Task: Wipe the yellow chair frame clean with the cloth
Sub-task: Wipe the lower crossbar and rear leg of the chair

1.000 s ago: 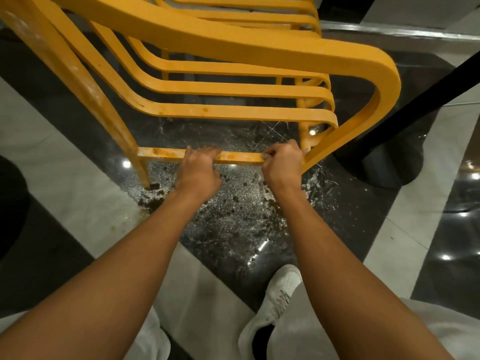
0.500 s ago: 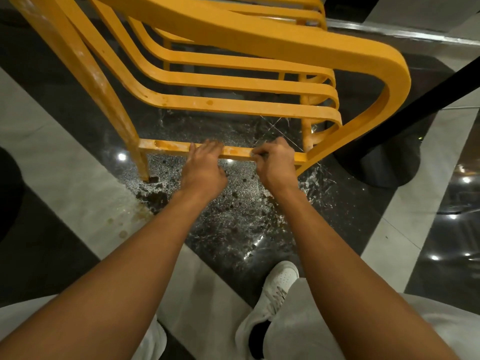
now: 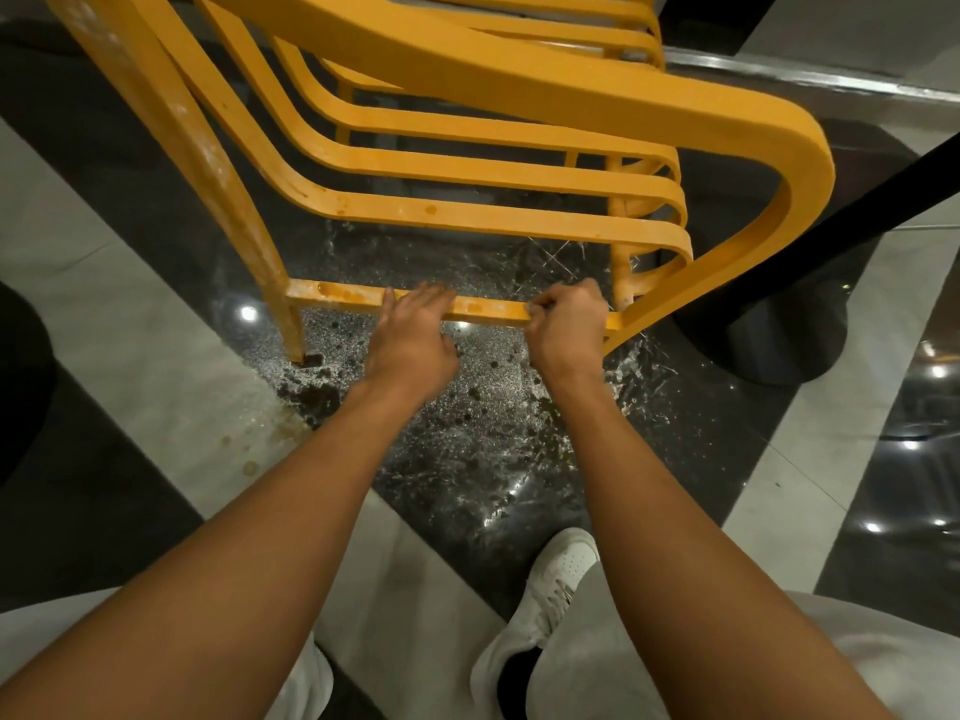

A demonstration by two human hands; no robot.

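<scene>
head view: i'm looking down at the yellow chair frame [image 3: 571, 96], which stands on a dark, speckled, wet-looking floor [image 3: 467, 449] straight ahead of me. both hands are on its low crossbar [image 3: 337, 294] between the legs. my left hand [image 3: 415, 335] lies over the middle of the bar, fingers [image 3: 421, 298] close together and nearly straight across its top. my right hand [image 3: 569, 324] is just beside it towards the curved leg, fingers curled tight round the bar with thumb and forefinger pinched at it. i can't make out a cloth in either hand; it may be bunched inside the right fist

i'd judge the frame rigid and fairly heavy, its paint smooth and likely slick where damp, so it won't flex under rubbing; the crossbar or the broad arm loop look like the steadiest holds

count: one chair frame, one crossbar, at least five curved slats, two hands, one white shoe [image 3: 561, 579], one black post base [image 3: 769, 340], no cloth seen
</scene>
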